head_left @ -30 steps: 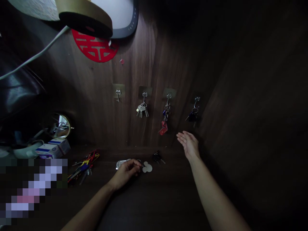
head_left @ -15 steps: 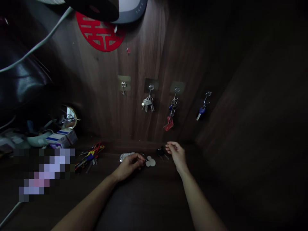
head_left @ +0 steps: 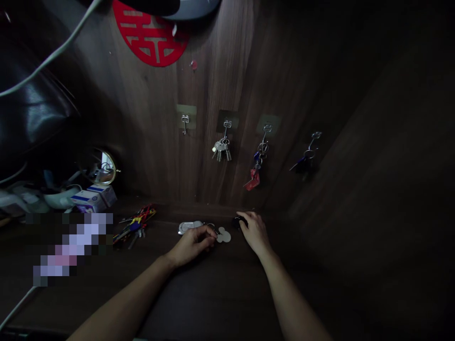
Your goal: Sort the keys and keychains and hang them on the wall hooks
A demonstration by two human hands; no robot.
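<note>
My left hand (head_left: 195,244) pinches the chain of a keychain beside its pale, mouse-head-shaped tag (head_left: 224,235), which lies on the dark wooden surface. A silver, oblong tag or case (head_left: 188,227) lies just behind that hand, with a metal ring near it. My right hand (head_left: 254,229) has its thumb and fingers around a black-headed key (head_left: 237,221) on the surface; the metal blades are hidden by the hand. Above, on the wall hooks, hang a silver key bunch (head_left: 222,150), keys with a red tag (head_left: 253,180) and a blue-headed key (head_left: 302,163).
A bare hook (head_left: 185,124) is at the left of the row. Left on the surface lie a colourful key pile (head_left: 137,225), small boxes (head_left: 93,198) and a round mirror (head_left: 103,168). A white cable (head_left: 60,49) crosses the upper left, near a red paper decoration (head_left: 156,42).
My right hand has come down and left onto the black-headed key. The key on the far right hook has swung round. My left hand stays at the keychain; the view has shifted slightly.
</note>
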